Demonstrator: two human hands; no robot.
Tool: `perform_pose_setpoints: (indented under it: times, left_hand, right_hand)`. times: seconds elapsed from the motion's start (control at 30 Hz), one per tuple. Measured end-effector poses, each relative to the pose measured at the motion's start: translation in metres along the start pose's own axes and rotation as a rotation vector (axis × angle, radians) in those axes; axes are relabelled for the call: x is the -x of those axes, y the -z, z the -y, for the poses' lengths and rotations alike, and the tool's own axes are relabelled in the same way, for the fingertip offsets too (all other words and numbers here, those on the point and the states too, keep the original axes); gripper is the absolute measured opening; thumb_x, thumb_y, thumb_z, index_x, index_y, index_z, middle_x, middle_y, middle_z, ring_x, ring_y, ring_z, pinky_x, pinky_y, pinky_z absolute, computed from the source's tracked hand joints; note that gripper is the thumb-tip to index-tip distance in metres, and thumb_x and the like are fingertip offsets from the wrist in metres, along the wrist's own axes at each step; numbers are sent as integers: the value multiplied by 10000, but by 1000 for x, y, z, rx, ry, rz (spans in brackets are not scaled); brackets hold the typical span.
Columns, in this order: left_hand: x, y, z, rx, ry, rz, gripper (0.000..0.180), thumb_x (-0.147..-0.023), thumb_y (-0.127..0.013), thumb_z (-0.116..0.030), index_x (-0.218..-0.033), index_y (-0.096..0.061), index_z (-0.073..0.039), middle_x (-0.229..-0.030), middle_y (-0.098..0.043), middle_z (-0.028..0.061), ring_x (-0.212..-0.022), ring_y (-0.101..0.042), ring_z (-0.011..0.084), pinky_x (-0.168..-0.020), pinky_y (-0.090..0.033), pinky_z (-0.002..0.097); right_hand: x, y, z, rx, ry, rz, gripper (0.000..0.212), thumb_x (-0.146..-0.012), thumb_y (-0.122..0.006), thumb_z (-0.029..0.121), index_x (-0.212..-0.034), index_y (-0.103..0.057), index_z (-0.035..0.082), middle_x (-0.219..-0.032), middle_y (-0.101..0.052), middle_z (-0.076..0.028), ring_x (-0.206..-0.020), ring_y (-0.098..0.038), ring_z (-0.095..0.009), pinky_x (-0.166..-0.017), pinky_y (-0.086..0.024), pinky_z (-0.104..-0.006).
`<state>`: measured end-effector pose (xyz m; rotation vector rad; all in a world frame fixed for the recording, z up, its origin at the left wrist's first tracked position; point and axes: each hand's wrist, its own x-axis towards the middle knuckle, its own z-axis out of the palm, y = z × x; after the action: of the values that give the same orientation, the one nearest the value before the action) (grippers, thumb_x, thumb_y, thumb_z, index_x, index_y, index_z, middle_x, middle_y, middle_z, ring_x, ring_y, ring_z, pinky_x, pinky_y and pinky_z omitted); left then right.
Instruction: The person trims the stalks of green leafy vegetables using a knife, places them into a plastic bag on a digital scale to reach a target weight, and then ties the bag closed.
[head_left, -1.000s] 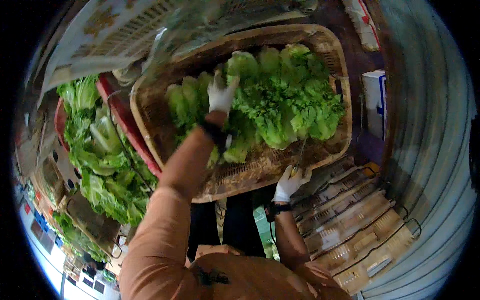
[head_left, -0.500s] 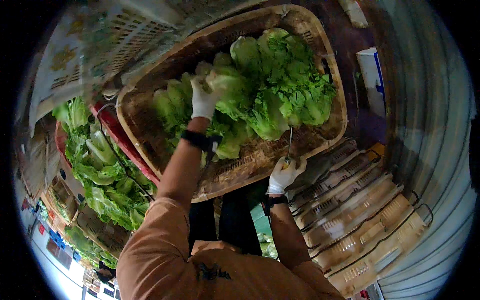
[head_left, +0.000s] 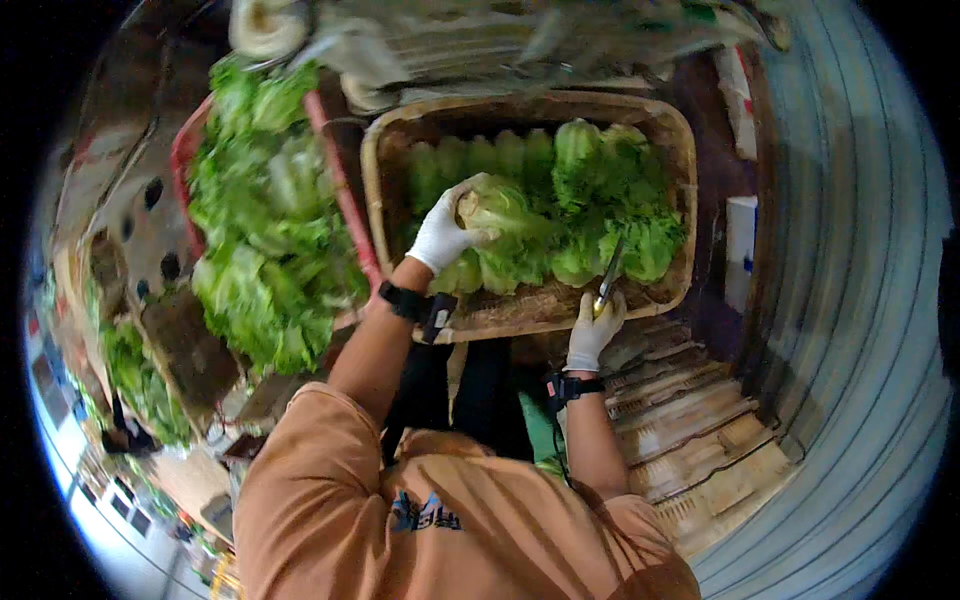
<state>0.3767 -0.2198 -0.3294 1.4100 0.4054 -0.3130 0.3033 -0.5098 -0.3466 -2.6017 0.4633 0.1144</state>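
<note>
My left hand (head_left: 445,228), in a white glove, is closed around the pale stem end of a green lettuce head (head_left: 512,218) above the crate. Its leaves point right. My gloved right hand (head_left: 594,336) grips a knife (head_left: 609,272) by its yellowish handle, near the crate's front edge. The blade points up and slightly right, in front of the leaves and apart from the held head. Below and beyond my hands, several lettuce heads (head_left: 576,158) lie in rows in the worn brown plastic crate (head_left: 372,178). Its left part is blurred.
Left of the crate stands a red-rimmed bin (head_left: 345,205) heaped with loose lettuce (head_left: 262,220). Stacked pale plastic crates (head_left: 690,440) sit at the lower right, beside a corrugated wall (head_left: 850,300). A white box (head_left: 741,250) stands right of the crate.
My view has turned, so the crate sits straighter and the red-rimmed bin shows more. The lettuce in my left hand is now clearly seen. The knife leans more to the right.
</note>
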Motion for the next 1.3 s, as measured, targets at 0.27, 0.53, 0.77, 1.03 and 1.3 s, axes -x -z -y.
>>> perform_pose_setpoints:
  times: [0.27,0.53,0.77,1.03,1.3]
  left_hand:
    - [206,70,-161,234,-256,111,1347,-575,-814,-556,-1485,47,-61,-1557,10,132,-1434,-42,230,-1142,-81,361]
    - [282,111,-137,587,4,181,1151,-594,-840,-459,-1464,-212,-44,-1401,-407,68,-1277,-386,179,-1081,-293,358]
    - [349,137,-140,518,-5,-5,1056,-597,-818,-466,-1419,-317,-31,-1406,-412,95,-1283,-400,218,-1072,-311,363]
    - [374,137,-114,669,-263,-144,1019,-663,-776,-470,-1436,-280,-29,-1437,-377,73,-1321,-347,195,-1108,-239,352]
    - [402,167,-105,559,-370,-276,951,-670,-768,-490,-1392,-371,-14,-1409,-421,113,-1304,-387,233,-1096,-277,380]
  right_hand:
    - [39,116,194,-994,-141,1140,378,-933,-565,330,-1175,-556,41,-1026,-585,-37,-956,-542,-134,-841,-438,-239]
    - [77,98,320,-729,364,1136,337,-921,-601,288,-1088,-567,-3,-968,-616,-76,-879,-568,-139,-802,-457,-275]
    - [100,135,418,-482,1174,1208,228,-862,-645,150,-1047,-560,47,-841,-616,-134,-738,-647,-249,-656,-502,-305]
    - [121,129,459,-113,1994,911,295,-705,-684,85,-994,-639,122,-720,-581,-66,-581,-595,-233,-505,-470,-324]
    - [177,118,489,46,2118,804,318,-657,-710,120,-969,-643,129,-719,-573,-63,-616,-599,-230,-517,-473,-336]
